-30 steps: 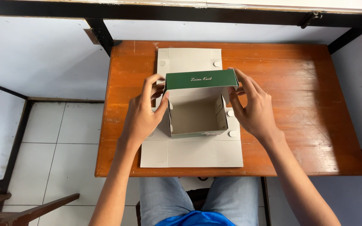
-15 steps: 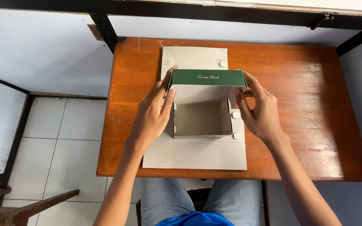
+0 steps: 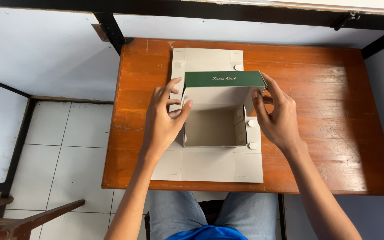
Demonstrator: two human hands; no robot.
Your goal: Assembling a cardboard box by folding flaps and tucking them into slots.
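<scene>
Nearest the camera: blue shirt (image 3: 207,233) and grey-trousered knees (image 3: 174,209) at the lower edge, under the near rim of the orange-brown wooden bench (image 3: 334,133). At lower left, white tiled floor (image 3: 58,169) and part of a dark wooden chair (image 3: 27,220).

On the bench, flat and touching its near rim: pale grey die-cut cardboard box blank (image 3: 210,166), half folded, near panel still lying flat toward the body. From its middle, three walls standing upright around an open tray; long axis of the blank running away from the body, the tray itself wider left to right.

Left hand (image 3: 163,120) against the left wall from outside, fingers (image 3: 174,91) loosely spread, thumb tip hooked over the wall's top edge, pinching the wall lightly. Right hand (image 3: 281,120) just beside the right side, thumb and index finger closed on the raised right side flap (image 3: 248,100), other fingers curved behind it. Both hands about equally near, box lying between them, slightly ahead of the palms.

Further: dark green cardboard flap with white lettering (image 3: 224,79), raised across the far wall, tilted toward the camera. Behind it, the far panel of the blank flat on the bench. Beyond the bench: white wall and a black metal frame (image 3: 112,26).
</scene>
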